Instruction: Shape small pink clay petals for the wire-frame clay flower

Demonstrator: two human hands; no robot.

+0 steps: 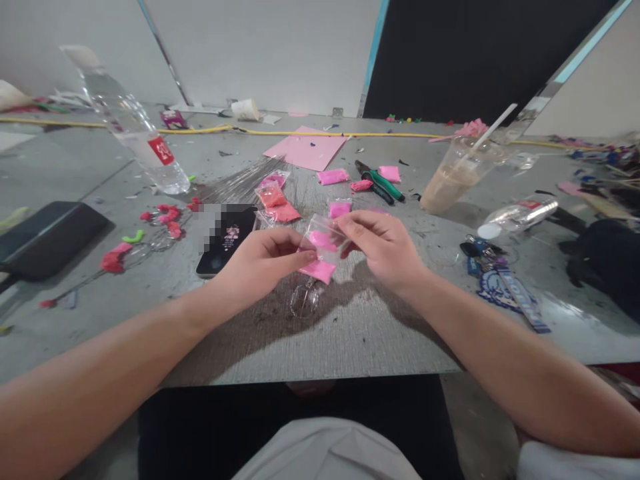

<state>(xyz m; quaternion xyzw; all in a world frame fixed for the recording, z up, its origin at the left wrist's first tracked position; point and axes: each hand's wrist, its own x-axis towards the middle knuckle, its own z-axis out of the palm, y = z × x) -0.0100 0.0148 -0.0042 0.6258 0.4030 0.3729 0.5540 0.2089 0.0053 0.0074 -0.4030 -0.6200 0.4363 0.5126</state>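
A small clear plastic bag (325, 230) with bright pink material inside is held up between my two hands. My left hand (263, 260) pinches its left side, thumb on top. My right hand (387, 247) grips the upper right edge with fingers closed. A pink packet (320, 270) shows just below; whether it lies inside the bag or under it I cannot tell. Beneath my hands a thin wire coil (305, 300) rests on the table. Another pink packet (340, 209) lies just behind the bag, and coral-red packets (280, 207) lie behind my left hand.
A phone (230, 237) lies beside my left hand. Green-handled pliers (383, 183) and a pink sheet (307, 148) are farther back, near thin wires (245, 179). At left stands a water bottle (145, 143); at right, a drink cup (453, 177), a lying bottle (520, 217) and keychains (507, 287).
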